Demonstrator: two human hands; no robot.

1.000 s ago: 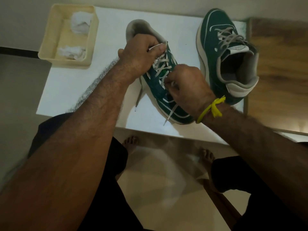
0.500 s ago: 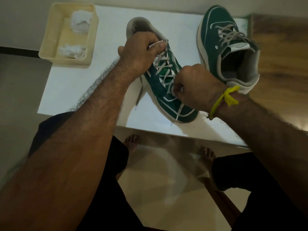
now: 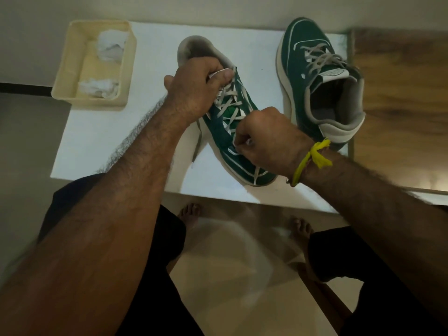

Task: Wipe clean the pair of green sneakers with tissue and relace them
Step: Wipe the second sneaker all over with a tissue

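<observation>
On the white bench (image 3: 101,132), two green sneakers are seen: the near sneaker (image 3: 225,132) lies with its toe towards the front edge, and the far sneaker (image 3: 315,76) stands just beside it to the right, close to the bench's right edge. The near sneaker's collar and tongue are gripped by the left hand (image 3: 194,86), with a strip of white lace (image 3: 228,103) pinched under its thumb. The right hand (image 3: 264,137) is curled low over the eyelets, and something white, probably the lace, is pinched between its fingertips; a yellow thread (image 3: 312,158) is tied at that wrist.

Wiping is judged to be finished: two crumpled tissues (image 3: 109,44) lie in the cream tray (image 3: 65,76) at the far left corner. The far sneaker appears already laced, though no knot can be made out. On the near sneaker the crossings are threaded but slack, and one loose lace end (image 3: 196,144) hangs over the bench on the left, so tightening and tying are judged to remain.

Little margin is left at the front: the near sneaker's toe sits close to the edge. Open bench surface is available to the left, between the tray and the near sneaker.
</observation>
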